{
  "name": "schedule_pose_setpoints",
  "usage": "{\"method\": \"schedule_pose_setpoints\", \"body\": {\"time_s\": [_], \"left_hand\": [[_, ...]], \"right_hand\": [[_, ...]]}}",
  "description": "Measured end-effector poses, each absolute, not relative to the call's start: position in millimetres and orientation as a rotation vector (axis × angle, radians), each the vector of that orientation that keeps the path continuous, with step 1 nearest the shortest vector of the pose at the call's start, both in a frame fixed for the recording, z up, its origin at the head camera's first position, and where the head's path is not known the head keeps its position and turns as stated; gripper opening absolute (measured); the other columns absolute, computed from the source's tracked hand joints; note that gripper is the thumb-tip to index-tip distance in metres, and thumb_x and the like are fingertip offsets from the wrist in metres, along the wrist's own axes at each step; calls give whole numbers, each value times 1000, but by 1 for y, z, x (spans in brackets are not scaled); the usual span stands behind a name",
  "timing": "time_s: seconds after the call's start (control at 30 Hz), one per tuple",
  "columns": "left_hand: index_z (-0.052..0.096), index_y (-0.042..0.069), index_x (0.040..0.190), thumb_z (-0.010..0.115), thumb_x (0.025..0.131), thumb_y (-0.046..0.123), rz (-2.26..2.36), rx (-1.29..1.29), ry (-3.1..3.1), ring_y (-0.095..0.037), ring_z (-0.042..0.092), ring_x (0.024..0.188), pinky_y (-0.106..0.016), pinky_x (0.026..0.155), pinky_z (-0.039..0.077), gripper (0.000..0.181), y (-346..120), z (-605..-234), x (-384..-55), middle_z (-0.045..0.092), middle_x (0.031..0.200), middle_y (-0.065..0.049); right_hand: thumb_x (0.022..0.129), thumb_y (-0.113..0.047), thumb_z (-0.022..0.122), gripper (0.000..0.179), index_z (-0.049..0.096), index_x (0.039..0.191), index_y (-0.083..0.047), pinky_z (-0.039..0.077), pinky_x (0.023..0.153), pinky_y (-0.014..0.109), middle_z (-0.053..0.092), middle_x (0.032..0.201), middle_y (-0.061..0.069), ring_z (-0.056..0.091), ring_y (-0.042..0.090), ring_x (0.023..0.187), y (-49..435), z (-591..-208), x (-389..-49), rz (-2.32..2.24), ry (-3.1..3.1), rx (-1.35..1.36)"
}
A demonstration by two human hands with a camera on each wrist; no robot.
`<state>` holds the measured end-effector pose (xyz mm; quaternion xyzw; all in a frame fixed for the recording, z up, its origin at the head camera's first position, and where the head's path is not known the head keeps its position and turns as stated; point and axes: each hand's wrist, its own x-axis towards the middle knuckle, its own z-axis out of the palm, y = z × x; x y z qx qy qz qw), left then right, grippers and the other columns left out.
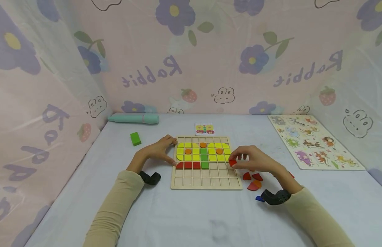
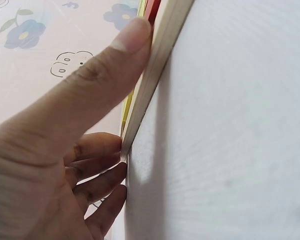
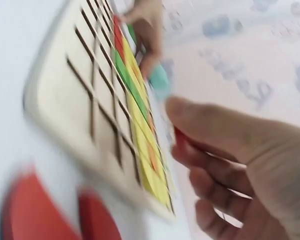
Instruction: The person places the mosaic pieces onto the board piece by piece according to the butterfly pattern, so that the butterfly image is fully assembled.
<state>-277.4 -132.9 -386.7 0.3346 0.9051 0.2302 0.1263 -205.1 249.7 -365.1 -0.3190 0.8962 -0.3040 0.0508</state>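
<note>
A wooden grid board (image 1: 222, 184) lies mid-table, its upper rows filled with yellow, orange and green pieces and a row of red ones at the left. My left hand (image 1: 160, 151) rests at the board's left edge; in the left wrist view its thumb (image 2: 132, 37) and fingertips touch the rim, fingers fairly straight. My right hand (image 1: 255, 158) pinches a red piece (image 1: 232, 162) between thumb and fingers, over the board's right edge. In the right wrist view that red piece (image 3: 181, 136) is mostly covered by the fingers.
Loose red pieces (image 1: 247, 176), an orange one (image 1: 257, 183) and a blue one (image 1: 259, 198) lie right of the board. A pattern card (image 1: 204, 129) sits behind it. Farther out are a green block (image 1: 135, 139), a teal tube-shaped case (image 1: 133, 118) and an animal puzzle board (image 1: 314, 144).
</note>
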Motion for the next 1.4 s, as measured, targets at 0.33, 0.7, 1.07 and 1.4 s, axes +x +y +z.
{"method": "schedule_pose_setpoints", "body": {"time_s": [0.33, 0.7, 1.07, 1.4], "left_hand": [[42, 3, 134, 83, 66, 41, 658, 963, 2642, -25, 30, 131, -41, 112, 23, 87, -132, -388, -278, 36, 136, -11], [42, 3, 134, 83, 66, 40, 669, 961, 2641, -25, 31, 130, -42, 111, 23, 88, -133, -388, -277, 37, 135, -12], [41, 3, 135, 83, 66, 39, 673, 961, 2644, -25, 31, 130, -42, 111, 24, 89, -133, -388, -277, 37, 135, -11], [41, 3, 134, 83, 66, 41, 684, 958, 2631, -25, 31, 130, -42, 111, 23, 88, -134, -388, -277, 36, 136, -11]], "right_hand": [[75, -27, 78, 24, 71, 95, -15, 46, 72, 28, 64, 90, -7, 52, 15, 81, 197, -380, -219, -940, 2729, -1091], [73, -24, 80, 16, 69, 83, -17, 43, 67, 24, 62, 82, -9, 50, 14, 78, 188, -390, -221, -971, 2717, -1077], [77, -21, 76, 7, 74, 84, -19, 42, 75, 28, 63, 82, -12, 52, 11, 82, 192, -391, -225, -953, 2685, -1218], [79, -21, 75, 11, 72, 90, -20, 45, 82, 34, 65, 89, -13, 54, 11, 88, 203, -386, -223, -972, 2709, -1200]]}}
